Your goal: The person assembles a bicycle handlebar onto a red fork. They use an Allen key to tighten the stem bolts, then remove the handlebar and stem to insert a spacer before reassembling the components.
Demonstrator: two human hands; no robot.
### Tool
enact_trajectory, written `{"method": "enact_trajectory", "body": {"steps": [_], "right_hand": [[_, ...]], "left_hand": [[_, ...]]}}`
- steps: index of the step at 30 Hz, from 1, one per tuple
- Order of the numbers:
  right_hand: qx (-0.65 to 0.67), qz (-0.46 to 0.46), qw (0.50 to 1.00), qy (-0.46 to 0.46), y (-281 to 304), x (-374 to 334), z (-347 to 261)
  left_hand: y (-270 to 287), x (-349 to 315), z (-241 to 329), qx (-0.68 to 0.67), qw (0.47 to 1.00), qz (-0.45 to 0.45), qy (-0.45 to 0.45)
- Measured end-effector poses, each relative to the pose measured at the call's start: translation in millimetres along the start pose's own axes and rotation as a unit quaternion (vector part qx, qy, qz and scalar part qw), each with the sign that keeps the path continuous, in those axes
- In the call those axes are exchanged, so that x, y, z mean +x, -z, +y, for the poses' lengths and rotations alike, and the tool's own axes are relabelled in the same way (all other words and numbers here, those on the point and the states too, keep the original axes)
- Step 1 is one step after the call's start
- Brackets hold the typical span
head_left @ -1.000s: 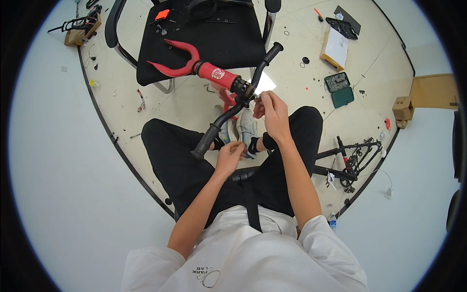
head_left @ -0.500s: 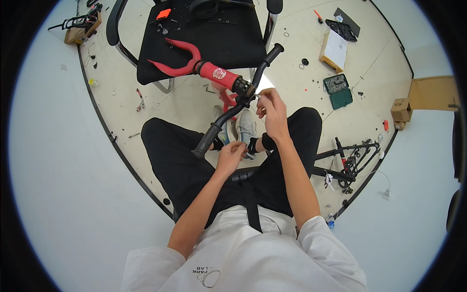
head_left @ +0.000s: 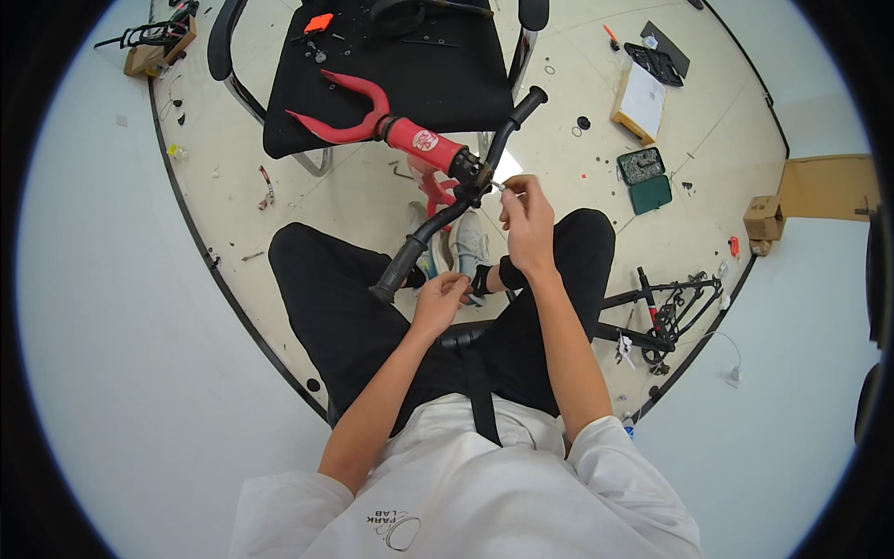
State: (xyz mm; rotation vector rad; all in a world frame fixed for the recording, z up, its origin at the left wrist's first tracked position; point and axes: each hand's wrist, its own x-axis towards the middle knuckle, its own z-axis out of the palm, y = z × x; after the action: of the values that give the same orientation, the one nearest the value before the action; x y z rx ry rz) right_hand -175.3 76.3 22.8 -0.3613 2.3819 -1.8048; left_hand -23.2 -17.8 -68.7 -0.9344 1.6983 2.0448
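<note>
Just above the frame's centre, the right hand (head_left: 528, 224) pinches a thin metal piece (head_left: 498, 185) beside the stem clamp (head_left: 473, 190) of the black handlebar (head_left: 449, 215); a slack pinch could drop it. The red fork (head_left: 402, 133), upper centre, might swivel if knocked. The left hand (head_left: 442, 303) has fingertips pressed together; whether they hold anything, I cannot tell. The piece's far end is indistinct.

Red forked metal tube (head_left: 408, 137) over front of black cushioned chair seat (head_left: 447, 84); black bent handlebar (head_left: 445, 218) at its near end. On floor, sitter's right: open green rectangular case (head_left: 649, 192), black metal bicycle frame (head_left: 652, 340) nearer.
</note>
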Motion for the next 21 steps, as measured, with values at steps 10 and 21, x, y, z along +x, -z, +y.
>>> {"method": "enact_trajectory", "body": {"steps": [10,21], "right_hand": [[-0.151,0.037,0.979,0.13,-12.3,3.1,9.4],[0.086,-0.071,0.986,-0.121,-2.1,11.4,11.4]], "left_hand": [[1.2,1.3,-1.1,-0.002,1.0,-0.001,0.003],[-4.0,6.1,-5.1,-0.013,1.0,-0.015,-0.011]]}}
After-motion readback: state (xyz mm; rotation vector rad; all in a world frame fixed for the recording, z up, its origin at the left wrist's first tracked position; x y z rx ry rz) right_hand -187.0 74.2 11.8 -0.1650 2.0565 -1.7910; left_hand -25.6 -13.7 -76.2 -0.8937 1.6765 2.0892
